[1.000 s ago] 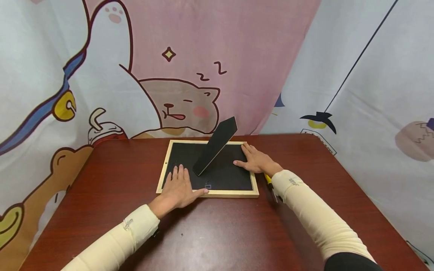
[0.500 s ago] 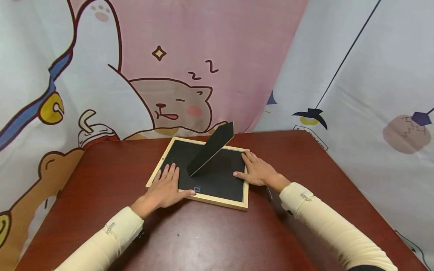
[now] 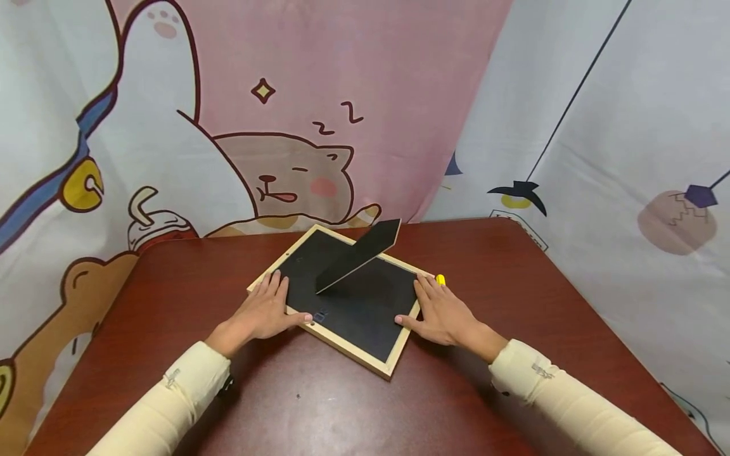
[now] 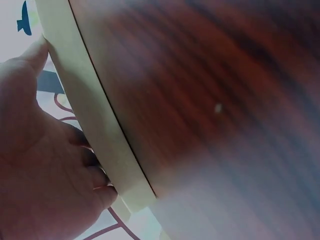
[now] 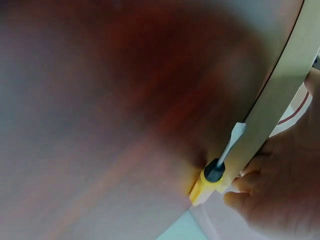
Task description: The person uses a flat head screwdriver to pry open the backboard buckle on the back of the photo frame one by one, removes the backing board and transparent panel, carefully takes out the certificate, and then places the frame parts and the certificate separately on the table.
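Note:
A picture frame (image 3: pixel 349 348) with a pale wood rim and black backing lies back side up on the table, turned at a slant. Its black easel stand (image 3: pixel 359 254) is swung up from the backing. Across the left corner rests my left hand (image 3: pixel 259 313), fingers laid on the backing and thumb on the near rim. My right hand (image 3: pixel 447 315) lies over the right side, fingers and thumb spread on the rim and backing. Just beyond the right fingers shows the yellow handle of a screwdriver (image 3: pixel 440 279); the right wrist view has its flat-bladed screwdriver (image 5: pixel 214 172) close along the rim.
The reddish-brown wooden table (image 3: pixel 274 405) extends around the frame on all sides. Behind it hangs a cloth backdrop (image 3: pixel 399 95) printed with cartoon animals, close to the table's far edge.
Both hands have turned the picture frame clockwise on the table, its right end swinging toward me. The right hand has come nearer, and the screwdriver's handle now shows past the fingers.

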A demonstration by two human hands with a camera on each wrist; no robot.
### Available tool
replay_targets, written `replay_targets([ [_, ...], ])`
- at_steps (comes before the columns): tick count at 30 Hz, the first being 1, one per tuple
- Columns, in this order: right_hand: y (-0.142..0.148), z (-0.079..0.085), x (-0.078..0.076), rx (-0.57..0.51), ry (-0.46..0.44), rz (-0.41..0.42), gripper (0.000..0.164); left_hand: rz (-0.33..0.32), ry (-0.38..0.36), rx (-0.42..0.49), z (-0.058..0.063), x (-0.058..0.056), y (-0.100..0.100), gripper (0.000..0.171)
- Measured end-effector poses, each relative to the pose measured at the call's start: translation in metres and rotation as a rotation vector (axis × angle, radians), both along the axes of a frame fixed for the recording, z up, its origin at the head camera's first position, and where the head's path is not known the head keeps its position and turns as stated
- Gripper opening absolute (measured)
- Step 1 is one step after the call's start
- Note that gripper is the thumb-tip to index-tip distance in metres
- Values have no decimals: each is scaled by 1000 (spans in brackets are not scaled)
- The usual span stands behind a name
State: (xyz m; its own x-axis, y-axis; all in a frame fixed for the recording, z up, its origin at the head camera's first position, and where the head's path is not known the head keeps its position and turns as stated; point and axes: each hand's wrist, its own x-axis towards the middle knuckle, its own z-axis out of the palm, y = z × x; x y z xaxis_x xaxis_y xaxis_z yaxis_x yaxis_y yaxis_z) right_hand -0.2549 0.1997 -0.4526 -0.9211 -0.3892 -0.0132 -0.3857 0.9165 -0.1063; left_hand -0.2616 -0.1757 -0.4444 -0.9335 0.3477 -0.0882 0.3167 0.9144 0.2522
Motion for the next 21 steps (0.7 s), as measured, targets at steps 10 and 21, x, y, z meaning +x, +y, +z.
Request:
replay_targets([
  [10,-1,-2,27,10,51,41,97,-5,1,0,-1,-9,-7,103],
  [21,-17,-3,64,41,80,169,84,-22,13,41,-1,-23,-23,87],
])
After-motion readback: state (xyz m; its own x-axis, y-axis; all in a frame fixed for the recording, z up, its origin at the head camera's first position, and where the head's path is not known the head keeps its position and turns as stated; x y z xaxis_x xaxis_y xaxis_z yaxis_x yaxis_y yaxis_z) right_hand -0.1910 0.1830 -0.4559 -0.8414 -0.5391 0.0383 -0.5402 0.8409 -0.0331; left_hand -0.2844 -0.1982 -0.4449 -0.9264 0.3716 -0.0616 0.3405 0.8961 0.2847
